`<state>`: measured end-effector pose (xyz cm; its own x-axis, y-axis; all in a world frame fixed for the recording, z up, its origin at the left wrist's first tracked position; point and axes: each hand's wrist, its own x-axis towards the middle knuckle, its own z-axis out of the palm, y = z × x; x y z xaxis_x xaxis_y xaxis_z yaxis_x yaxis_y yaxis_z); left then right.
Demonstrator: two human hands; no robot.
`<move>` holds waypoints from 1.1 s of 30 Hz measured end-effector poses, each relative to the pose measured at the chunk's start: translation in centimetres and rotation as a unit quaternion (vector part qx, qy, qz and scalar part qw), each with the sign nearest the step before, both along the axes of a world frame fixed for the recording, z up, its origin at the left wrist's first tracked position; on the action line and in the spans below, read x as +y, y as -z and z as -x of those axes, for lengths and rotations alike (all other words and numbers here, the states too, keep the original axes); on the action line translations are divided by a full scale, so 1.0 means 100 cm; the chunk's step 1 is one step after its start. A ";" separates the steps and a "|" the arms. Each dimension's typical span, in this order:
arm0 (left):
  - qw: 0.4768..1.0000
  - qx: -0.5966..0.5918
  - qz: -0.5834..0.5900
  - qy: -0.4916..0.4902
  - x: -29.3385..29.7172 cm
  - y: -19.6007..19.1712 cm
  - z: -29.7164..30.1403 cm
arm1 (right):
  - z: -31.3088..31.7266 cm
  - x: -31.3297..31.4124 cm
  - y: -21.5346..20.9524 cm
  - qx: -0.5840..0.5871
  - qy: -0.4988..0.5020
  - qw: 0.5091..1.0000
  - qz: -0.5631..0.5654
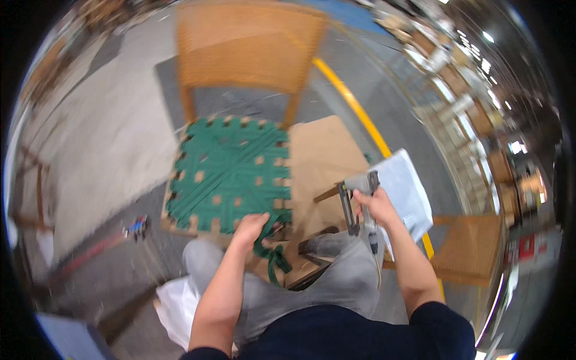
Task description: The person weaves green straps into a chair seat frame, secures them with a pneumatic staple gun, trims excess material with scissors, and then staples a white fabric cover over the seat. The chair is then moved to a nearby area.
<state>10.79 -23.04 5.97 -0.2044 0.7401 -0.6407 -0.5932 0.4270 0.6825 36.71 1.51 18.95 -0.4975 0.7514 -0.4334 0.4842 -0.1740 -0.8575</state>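
Note:
In front of me stands a wooden chair with a tan backrest (249, 51). Green webbing (225, 174) is woven across its seat frame, with small gaps between the bands and two diagonal strips on top. At the seat's near right corner my left hand (249, 233) is closed on a loose green webbing strap (276, 259), whose tail hangs down in loops. To the right of the seat, my right hand (378, 209) grips a grey and black staple gun (359, 183) by its handle. The gun is held apart from the seat, its magazine slanting downward.
A brown cardboard sheet (324, 141) lies right of the chair. Beyond the staple gun is a white-covered piece (403, 189), with another wooden chair (468, 252) nearer me. Several chairs line the far right. Small blue-and-red objects (138, 228) and a white bag (175, 309) are at left.

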 end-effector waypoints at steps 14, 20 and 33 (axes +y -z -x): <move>0.891 0.442 0.088 0.059 -0.011 0.015 -0.041 | -0.158 0.178 0.121 0.159 0.269 0.925 0.217; 0.840 0.527 0.084 0.099 0.013 -0.007 -0.078 | -0.180 0.184 0.144 -0.113 0.304 0.946 -0.005; 0.817 0.557 0.101 0.108 -0.004 0.006 -0.070 | -0.297 0.061 0.109 -0.484 0.180 0.845 -0.139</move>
<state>17.75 -23.40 5.35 -0.6231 0.7379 -0.2592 0.4520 0.6102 0.6506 66.38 7.58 8.03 0.2716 0.9183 -0.2881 0.9407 -0.3165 -0.1221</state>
